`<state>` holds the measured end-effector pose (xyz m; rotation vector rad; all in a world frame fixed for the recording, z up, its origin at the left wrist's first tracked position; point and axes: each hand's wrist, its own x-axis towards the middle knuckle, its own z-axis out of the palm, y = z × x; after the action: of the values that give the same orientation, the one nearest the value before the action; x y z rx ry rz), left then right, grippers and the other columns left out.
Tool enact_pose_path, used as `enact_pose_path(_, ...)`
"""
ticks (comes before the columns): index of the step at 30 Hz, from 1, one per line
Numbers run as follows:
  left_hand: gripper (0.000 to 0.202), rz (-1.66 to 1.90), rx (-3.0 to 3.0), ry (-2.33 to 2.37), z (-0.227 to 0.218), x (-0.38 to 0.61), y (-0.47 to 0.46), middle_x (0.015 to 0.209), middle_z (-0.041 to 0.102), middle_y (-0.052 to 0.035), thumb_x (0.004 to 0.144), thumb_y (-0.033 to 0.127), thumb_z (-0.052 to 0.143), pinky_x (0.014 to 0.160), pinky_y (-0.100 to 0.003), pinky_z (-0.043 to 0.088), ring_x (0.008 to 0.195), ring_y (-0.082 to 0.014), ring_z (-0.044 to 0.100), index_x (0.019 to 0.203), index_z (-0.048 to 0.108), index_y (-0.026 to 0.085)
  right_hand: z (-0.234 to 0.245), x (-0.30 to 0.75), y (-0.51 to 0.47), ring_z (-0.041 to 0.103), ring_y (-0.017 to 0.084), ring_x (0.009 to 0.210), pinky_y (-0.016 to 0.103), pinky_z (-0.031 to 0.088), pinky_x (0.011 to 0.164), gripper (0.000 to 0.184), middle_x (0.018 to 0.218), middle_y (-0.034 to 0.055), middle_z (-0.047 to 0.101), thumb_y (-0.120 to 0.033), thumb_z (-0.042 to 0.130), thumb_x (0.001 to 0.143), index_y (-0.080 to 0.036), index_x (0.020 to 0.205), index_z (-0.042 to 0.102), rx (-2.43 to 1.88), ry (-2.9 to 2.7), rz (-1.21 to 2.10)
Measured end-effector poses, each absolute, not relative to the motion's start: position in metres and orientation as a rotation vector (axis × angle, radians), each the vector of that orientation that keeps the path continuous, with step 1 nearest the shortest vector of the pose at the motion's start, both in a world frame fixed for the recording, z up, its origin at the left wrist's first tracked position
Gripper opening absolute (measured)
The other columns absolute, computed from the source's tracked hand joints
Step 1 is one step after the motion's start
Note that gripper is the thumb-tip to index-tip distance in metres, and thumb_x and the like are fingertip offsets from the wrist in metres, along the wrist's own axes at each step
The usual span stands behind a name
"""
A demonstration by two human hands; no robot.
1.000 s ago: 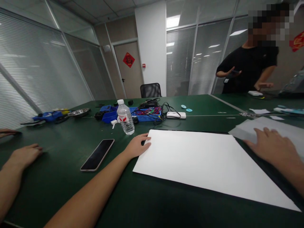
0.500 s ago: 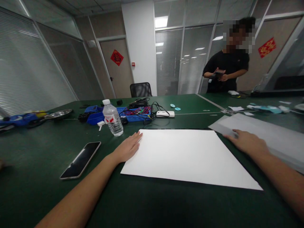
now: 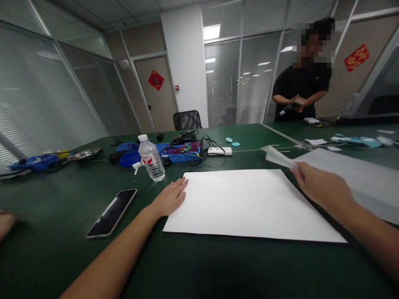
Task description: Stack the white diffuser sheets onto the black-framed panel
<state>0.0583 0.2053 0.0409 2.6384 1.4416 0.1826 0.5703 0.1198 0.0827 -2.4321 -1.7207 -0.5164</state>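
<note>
A large white sheet of paper (image 3: 243,203) lies flat on the green table before me. My left hand (image 3: 171,197) rests palm down at its left edge, fingers stretched and fingertips on the paper. To the right of the paper, my right hand (image 3: 324,185) is closed on a thin, whitish, slightly see-through sheet (image 3: 277,157). The pinched end rises off the table, tilted and bent. Beyond that hand a larger whitish sheet (image 3: 358,166) lies on the table; whether the two are joined I cannot tell.
A phone (image 3: 112,212) and a water bottle (image 3: 151,160) are left of the paper. Behind are blue trays (image 3: 182,154) with tangled wires and a white power bank-like block (image 3: 220,151). Another person's hand (image 3: 6,224) shows at the left edge; a person (image 3: 301,87) stands across the table.
My right hand has closed on the thin sheet and raised its end from the table. My left hand keeps its place on the paper. Another person's hand has come further in at left.
</note>
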Motion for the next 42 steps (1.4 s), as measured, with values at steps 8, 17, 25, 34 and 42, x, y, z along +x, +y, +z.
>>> enact_pose_path(8, 0.064, 0.311, 2.575, 1.383, 0.039, 0.056, 0.21, 0.172, 0.029, -0.0113, 0.103, 0.042, 0.039, 0.13, -0.052, 0.022, 0.16, -0.0271, 0.027, 0.164, 0.039, 0.021, 0.073, 0.443, 0.088, 0.072, 0.035, 0.107, 0.053, 0.058, 0.09, 0.065, 0.129, 0.0081, 0.073, -0.071, 0.035, 0.099, -0.031, 0.14, 0.066, -1.784, -2.291, -0.074)
enact_pose_path(17, 0.07, 0.34, 2.563, 1.5, 0.03, 0.056, 0.214, 0.171, 0.033, -0.0142, 0.104, 0.058, 0.034, 0.13, -0.059, 0.012, 0.162, -0.0317, 0.022, 0.162, 0.041, 0.018, 0.074, 0.53, 0.123, 0.062, 0.037, 0.127, 0.055, 0.049, 0.106, 0.062, 0.139, 0.011, 0.067, -0.061, 0.036, 0.103, -0.022, 0.136, 0.07, -2.008, -1.951, -0.199)
enact_pose_path(25, 0.076, 0.334, 2.523, 1.469, 0.032, 0.058, 0.215, 0.17, 0.035, -0.0154, 0.103, 0.063, 0.03, 0.13, -0.059, 0.016, 0.161, -0.0315, 0.026, 0.161, 0.041, 0.016, 0.058, 0.57, 0.136, 0.068, 0.034, 0.11, 0.05, 0.054, 0.093, 0.054, 0.125, 0.012, 0.073, -0.055, 0.039, 0.103, -0.021, 0.12, 0.078, -2.219, -1.921, -0.089)
enact_pose_path(34, 0.079, 0.345, 2.499, 1.46, 0.037, 0.059, 0.212, 0.169, 0.035, -0.0163, 0.1, 0.068, 0.039, 0.129, -0.061, 0.016, 0.16, -0.0331, 0.027, 0.16, 0.043, 0.018, 0.06, 0.524, 0.126, 0.066, 0.034, 0.12, 0.056, 0.051, 0.106, 0.06, 0.131, 0.0102, 0.072, -0.06, 0.036, 0.104, -0.02, 0.123, 0.077, -1.983, -2.118, -0.088)
enact_pose_path(42, 0.078, 0.381, 2.48, 1.467, 0.035, 0.056, 0.215, 0.168, 0.039, -0.015, 0.097, 0.066, 0.045, 0.13, -0.058, 0.017, 0.159, -0.0331, 0.03, 0.158, 0.048, 0.018, 0.055, 0.556, 0.136, 0.062, 0.031, 0.127, 0.051, 0.049, 0.111, 0.064, 0.142, 0.0076, 0.065, -0.068, 0.036, 0.103, -0.024, 0.135, 0.071, -1.882, -1.898, 0.13)
